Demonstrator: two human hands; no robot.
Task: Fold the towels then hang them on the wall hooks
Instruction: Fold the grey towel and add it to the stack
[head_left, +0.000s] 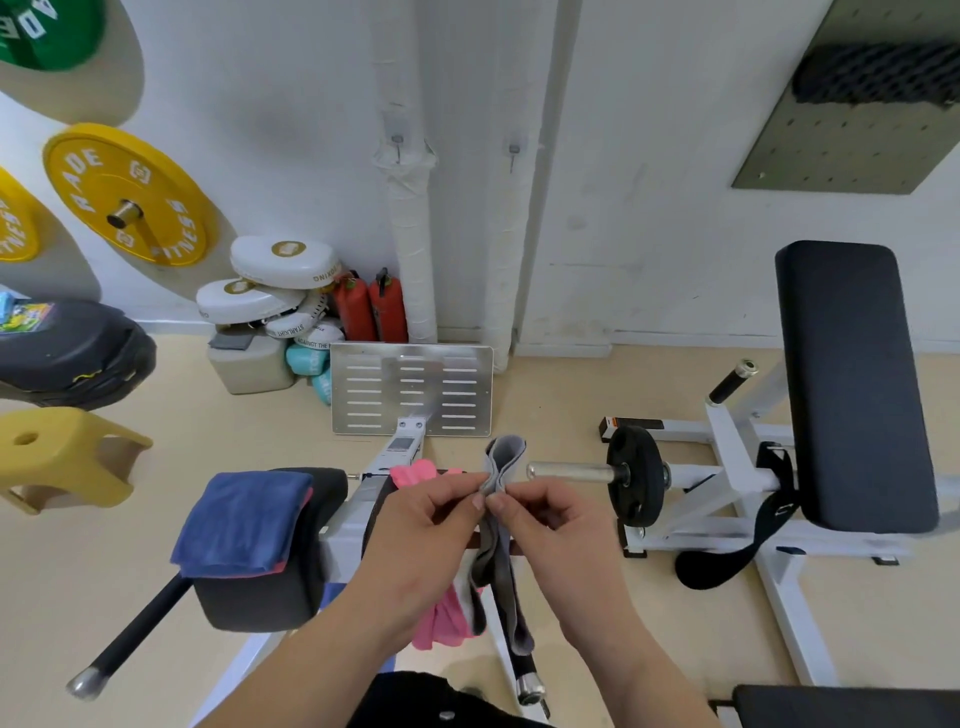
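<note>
A narrow grey towel (503, 577) hangs folded lengthwise in front of me. My left hand (421, 525) and my right hand (558, 519) both pinch it near its top, thumbs almost touching, with a loop of grey cloth standing above the fingers. A pink towel (444, 618) lies draped over the machine beneath my hands. A folded blue towel (244, 519) with a pink one under it rests on the black pad to the left. Two small wall hooks (397, 143) (513, 153) sit on the white wall ahead, both bare.
A white gym machine with a steel footplate (410, 389) stands before me, a black weight plate (636, 475) on its bar. Black bench pad (852, 384) at right. Yellow stool (62, 457), yellow wall plates (127, 195), boxing pads (280, 280) and red extinguishers (371, 306) at left.
</note>
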